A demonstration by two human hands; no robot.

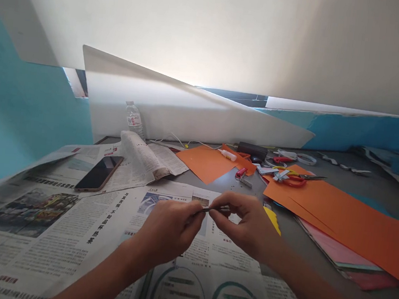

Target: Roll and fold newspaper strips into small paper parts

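My left hand (pixel 172 223) is closed in a pinch over the newspaper (pixel 101 234). Facing it, my right hand (pixel 244 221) is closed too, its thumb and fingertips meeting near the left ones. Between the two sets of fingertips runs a thin dark strip (pixel 205 210), held at both ends. Fingers cover most of it, so I cannot tell its kind. A yellow object (pixel 272 219) lies partly hidden behind my right hand.
A phone (pixel 99 173) and folded newspaper (pixel 141 160) lie left. Orange paper (pixel 349 220), scissors (pixel 291 177), a utility knife (pixel 242 177) and a small white bottle (pixel 228 155) lie right and behind. A water bottle (pixel 133 119) stands by the white board (pixel 168 108).
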